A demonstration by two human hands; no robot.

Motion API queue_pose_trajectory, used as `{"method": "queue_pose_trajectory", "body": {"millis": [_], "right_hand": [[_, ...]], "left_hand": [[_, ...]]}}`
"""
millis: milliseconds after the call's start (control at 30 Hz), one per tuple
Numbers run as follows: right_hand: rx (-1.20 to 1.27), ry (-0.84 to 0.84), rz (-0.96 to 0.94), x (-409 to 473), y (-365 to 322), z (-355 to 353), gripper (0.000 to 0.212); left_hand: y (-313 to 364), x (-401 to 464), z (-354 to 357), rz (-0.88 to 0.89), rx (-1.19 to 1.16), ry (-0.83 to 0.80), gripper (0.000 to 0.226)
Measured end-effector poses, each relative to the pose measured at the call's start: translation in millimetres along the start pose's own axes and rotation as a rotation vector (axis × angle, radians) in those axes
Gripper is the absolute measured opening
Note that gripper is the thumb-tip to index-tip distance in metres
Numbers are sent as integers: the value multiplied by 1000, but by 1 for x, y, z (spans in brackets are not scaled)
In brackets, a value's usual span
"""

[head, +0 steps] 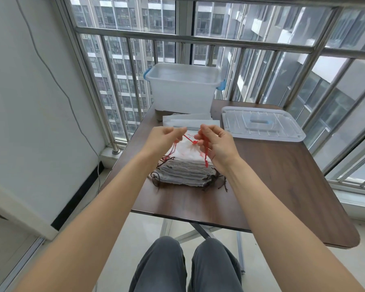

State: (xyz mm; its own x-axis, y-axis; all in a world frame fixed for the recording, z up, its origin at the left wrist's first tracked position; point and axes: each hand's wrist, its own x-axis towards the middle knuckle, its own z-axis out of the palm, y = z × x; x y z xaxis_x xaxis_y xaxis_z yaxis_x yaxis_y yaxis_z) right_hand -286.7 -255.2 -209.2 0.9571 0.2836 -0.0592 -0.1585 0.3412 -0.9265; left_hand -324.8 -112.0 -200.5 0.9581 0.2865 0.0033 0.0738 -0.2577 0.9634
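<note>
Red cord (190, 139) pinched: left hand (163, 138), right hand (217, 144).

Red cord (189, 139) (knotted) above pouch stack (185, 168)

Dark brown wooden bench (282, 186): bare along near edge and right side, open to a hand. Centre taken by stack of white cloth drawstring pouches (185, 169), thin red cord (190, 139) strung above it, flat white packets (190, 121) just behind. Far edge blocked by translucent plastic storage box (182, 89); flat translucent plastic lid (261, 125) fills far right. Steel railing (198, 40) closes the back.
</note>
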Motion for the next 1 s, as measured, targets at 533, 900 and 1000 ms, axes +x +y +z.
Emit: {"method": "queue_pose_trajectory", "body": {"millis": [533, 900, 1000], "right_hand": [[-139, 49, -28, 2, -4, -2, 8], [-268, 1, -21, 3, -9, -8, 14], [-250, -100, 5, 1, -10, -9, 10]], "left_hand": [[-6, -4, 19, 83, -277, -176, 27], [2, 6, 18, 331, 281, -217, 31], [8, 3, 18, 384, 373, -198, 21]]}}
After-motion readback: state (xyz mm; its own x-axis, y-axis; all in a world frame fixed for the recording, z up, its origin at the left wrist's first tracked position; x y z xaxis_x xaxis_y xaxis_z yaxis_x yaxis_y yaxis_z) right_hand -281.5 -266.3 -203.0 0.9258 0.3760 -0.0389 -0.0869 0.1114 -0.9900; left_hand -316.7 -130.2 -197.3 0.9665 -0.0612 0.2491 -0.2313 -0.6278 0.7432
